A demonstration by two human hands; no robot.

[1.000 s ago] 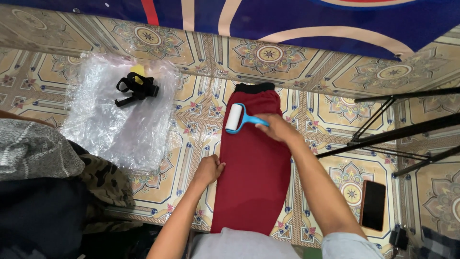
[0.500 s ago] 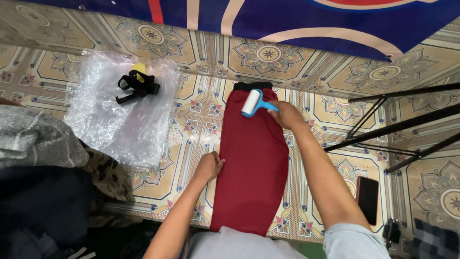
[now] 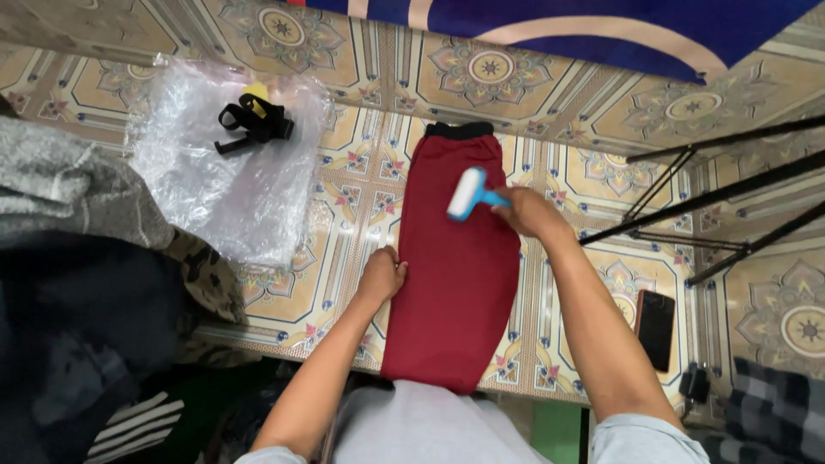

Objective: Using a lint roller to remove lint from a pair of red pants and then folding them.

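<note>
At far left we see one clear plastic bag (image 3: 219, 176) with one black strap (image 3: 253, 123) on it. Our left hand (image 3: 382, 275) presses flat on the left edge of one folded red garment (image 3: 460, 258) on the tiled table (image 3: 344, 215). Our right hand (image 3: 531, 212) grips one blue-handled lint roller (image 3: 468, 193) on the cloth. One dark phone (image 3: 655, 318) lies right.

Garment (image 3: 460, 283): dark red knit cloth, matt, smooth, with a black ribbed waistband. Lint roller (image 3: 467, 194): white papery roll on a glossy blue plastic handle. Floor tiles (image 3: 361, 185): glazed ceramic, patterned, shiny. Bag (image 3: 219, 172): clear thin plastic film, crinkled and glossy. Straps (image 3: 253, 125): black matt webbing. Tripod legs (image 3: 730, 193): black metal, satin. Phone (image 3: 655, 318): dark glossy slab
</note>
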